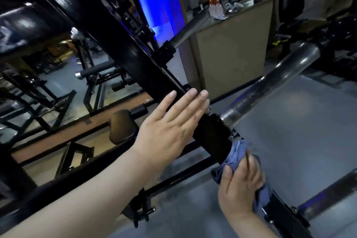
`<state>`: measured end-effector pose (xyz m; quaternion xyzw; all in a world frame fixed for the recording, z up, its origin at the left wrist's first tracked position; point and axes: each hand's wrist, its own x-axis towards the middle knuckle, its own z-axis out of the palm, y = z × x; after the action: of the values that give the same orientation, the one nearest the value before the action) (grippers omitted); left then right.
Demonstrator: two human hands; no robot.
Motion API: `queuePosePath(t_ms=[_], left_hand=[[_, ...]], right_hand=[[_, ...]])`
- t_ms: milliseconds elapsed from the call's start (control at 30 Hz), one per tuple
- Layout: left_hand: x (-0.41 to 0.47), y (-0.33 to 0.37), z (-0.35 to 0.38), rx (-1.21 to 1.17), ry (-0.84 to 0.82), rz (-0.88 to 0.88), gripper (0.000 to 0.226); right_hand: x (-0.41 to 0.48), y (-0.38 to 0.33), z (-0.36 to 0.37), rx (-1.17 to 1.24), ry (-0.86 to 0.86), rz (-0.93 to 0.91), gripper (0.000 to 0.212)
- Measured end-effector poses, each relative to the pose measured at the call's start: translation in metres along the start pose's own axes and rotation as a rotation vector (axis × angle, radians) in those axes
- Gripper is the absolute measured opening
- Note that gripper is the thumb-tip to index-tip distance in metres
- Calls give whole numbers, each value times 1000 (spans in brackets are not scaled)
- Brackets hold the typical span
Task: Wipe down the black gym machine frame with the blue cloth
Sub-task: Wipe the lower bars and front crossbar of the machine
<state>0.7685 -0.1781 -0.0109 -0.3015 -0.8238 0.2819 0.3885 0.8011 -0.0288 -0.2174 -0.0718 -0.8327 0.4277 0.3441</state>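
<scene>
A thick black frame beam point(123, 48) of the gym machine runs diagonally from the upper left down to the lower right. My left hand point(170, 129) lies flat against the beam's side, fingers straight and together, holding nothing. Lower on the same beam, my right hand point(239, 185) is closed around the crumpled blue cloth point(234, 153) and presses it against the beam. Part of the cloth hangs out below my right palm.
A shiny steel weight sleeve point(274, 83) sticks out to the upper right from the beam. A wooden counter point(231, 52) with bottles and spray bottles stands behind. More black machines and a padded roller point(123, 127) fill the left. Grey floor lies at right.
</scene>
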Motion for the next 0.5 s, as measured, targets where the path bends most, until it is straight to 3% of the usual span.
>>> queuePosePath(t_ms=[267,500], left_hand=[[14,-42,-20,18,-32,-122,63],[12,-77,-40,-19,-102,-99,63]], right_hand=[[58,-101,-2,-222,-27,-418,59],[59,-91,2,-295,69,-600,58]])
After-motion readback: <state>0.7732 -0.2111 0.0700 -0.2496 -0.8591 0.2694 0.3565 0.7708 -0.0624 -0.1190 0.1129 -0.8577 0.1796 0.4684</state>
